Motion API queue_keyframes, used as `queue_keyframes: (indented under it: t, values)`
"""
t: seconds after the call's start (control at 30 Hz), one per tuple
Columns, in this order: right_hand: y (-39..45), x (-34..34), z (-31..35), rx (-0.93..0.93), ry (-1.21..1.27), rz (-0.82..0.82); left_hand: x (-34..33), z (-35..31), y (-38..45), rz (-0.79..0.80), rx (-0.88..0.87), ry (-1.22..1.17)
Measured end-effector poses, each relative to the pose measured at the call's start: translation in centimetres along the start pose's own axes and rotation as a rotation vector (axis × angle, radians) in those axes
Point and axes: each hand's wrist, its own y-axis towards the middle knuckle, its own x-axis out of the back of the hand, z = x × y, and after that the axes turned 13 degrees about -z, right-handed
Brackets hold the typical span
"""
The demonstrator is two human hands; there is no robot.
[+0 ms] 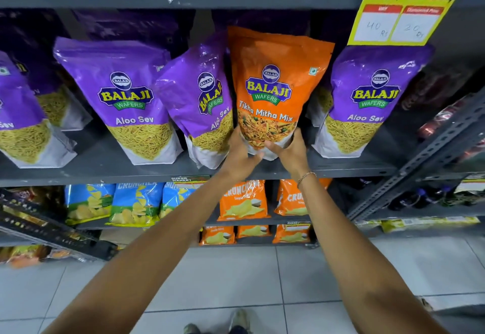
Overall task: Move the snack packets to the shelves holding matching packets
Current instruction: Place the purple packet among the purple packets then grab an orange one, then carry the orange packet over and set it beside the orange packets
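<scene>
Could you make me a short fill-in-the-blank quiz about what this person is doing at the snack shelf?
1. Both hands grip the bottom of the ____ Tikha Mitha Mix packet.
2. The packets on either side of it are labelled Aloo ____.
3. A thin bracelet sits on the ____ wrist.
4. The yellow price tag hangs at the upper ____ of the view.

Missing words: orange; Sev; right; right

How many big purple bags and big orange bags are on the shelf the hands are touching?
Front row only; the bags behind are too dark to count.
Purple Aloo Sev bags: 4
Orange Tikha Mitha Mix bag: 1, held by both hands
Total: 5
</scene>
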Motion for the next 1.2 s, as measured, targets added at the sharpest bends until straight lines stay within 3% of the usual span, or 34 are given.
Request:
queue_keyframes:
  t: [0.1, 0.17, 0.4, 0.6, 0.73, 1.0, 1.2]
  values:
    - [-0.9, 0.4, -0.3, 0.005, 0.003, -0.055, -0.1, -0.3, 2.4, 0.143, 0.249, -0.002]
    - [-1.2, 0.9, -0.3, 0.015, -0.003, -0.073, -0.1, -0.1, 3.6, 0.195, 0.299, 0.001]
    - [-3.1, 2.4, -1.2, -0.008, 0.02, -0.131, 0.5, 0.4, 4.1, 0.3, 0.208, 0.076]
    - [-5.2, 3.3, -1.1, -0.013, 0.065, -0.188, 0.2, 0.9, 2.9, 0.167, 0.05, 0.216]
    - [-6.6, 4.2, -1.2, -0.012, 0.056, -0.198, 0.0, 0.7, 1.4, 0.159, -0.035, 0.263]
    - [-11.0, 5.5, 0.8, 0.066, 0.026, -0.212, 2.0, -0.8, -2.8, 0.13, -0.064, 0.208]
    - [-14.6, 4.0, 6.6, 0.162, 0.046, -0.154, 8.4, -4.4, -6.3, 0.036, -0.12, 0.123]
